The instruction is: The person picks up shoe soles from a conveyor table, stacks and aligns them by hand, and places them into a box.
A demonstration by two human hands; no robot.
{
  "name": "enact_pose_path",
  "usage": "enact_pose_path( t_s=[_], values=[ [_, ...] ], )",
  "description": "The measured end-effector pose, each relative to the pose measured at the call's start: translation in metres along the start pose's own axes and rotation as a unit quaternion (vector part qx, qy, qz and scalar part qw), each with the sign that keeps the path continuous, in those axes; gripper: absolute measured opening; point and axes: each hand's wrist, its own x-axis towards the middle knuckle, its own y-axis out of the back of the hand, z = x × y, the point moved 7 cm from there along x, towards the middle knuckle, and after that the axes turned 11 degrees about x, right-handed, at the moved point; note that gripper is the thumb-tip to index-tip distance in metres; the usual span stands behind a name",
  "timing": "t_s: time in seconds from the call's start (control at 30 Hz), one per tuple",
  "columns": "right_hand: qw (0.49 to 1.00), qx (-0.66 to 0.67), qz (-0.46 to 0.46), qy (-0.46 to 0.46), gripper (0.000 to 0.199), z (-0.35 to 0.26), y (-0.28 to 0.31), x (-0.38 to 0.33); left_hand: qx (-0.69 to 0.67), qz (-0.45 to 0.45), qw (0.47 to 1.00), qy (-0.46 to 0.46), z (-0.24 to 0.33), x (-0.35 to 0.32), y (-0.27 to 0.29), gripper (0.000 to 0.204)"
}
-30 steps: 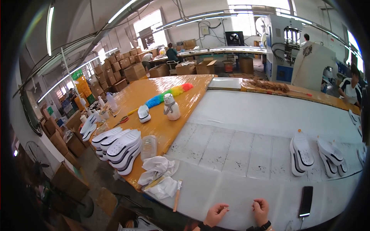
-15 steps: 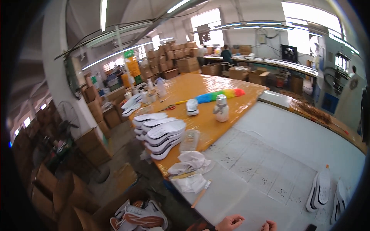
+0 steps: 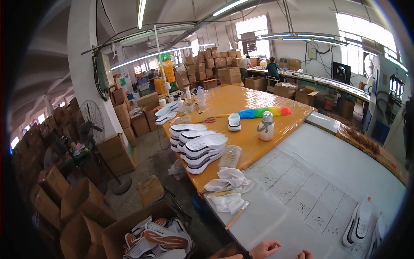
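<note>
My left hand (image 3: 265, 249) is over the near edge of the white tabletop (image 3: 276, 224), its fingers curled toward the thumb; what they hold, if anything, is too small to make out. Right of it, only the bent fingers of my right hand (image 3: 305, 254) show at the lower edge, and I cannot see what is in them. A wooden-handled brush (image 3: 237, 215) lies nearest my left hand. Beyond it are crumpled white cloths (image 3: 230, 180). White shoe soles (image 3: 359, 221) with a dark stripe stand at the right, apart from my right hand.
Stacked white soles (image 3: 203, 149), a clear plastic container (image 3: 230, 156), a lidded bottle (image 3: 266, 127), a single sole (image 3: 234, 122) and a rainbow duster (image 3: 265, 112) sit on the orange-covered table (image 3: 215, 97). A carton of soles (image 3: 159, 239) stands lower left, near a stool (image 3: 151, 190) and fan (image 3: 92, 118).
The view has swung left and upward, so the scene sits further right and more of the carton of soles shows. My hands stay near the table edge, with more of my left forearm visible.
</note>
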Motion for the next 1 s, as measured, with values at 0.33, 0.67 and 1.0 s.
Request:
enact_pose_path(
  t_s=[0.33, 0.67, 1.0],
  values=[
    [1.000, -0.013, 0.006, 0.006, 0.016, -0.003, 0.001, -0.008, 0.006, -0.001, 1.000, -0.012, 0.003, -0.006, -0.002, 0.015],
    [1.000, 0.000, 0.012, -0.009, 0.016, 0.001, -0.008, 0.001, -0.070, -0.066, 0.995, 0.022, 0.007, -0.001, 0.002, 0.015],
    [0.999, 0.031, 0.013, -0.030, 0.013, 0.021, 0.006, 0.003, -0.021, -0.113, 0.993, -0.009, 0.021, -0.001, -0.006, 0.014]
  ],
)
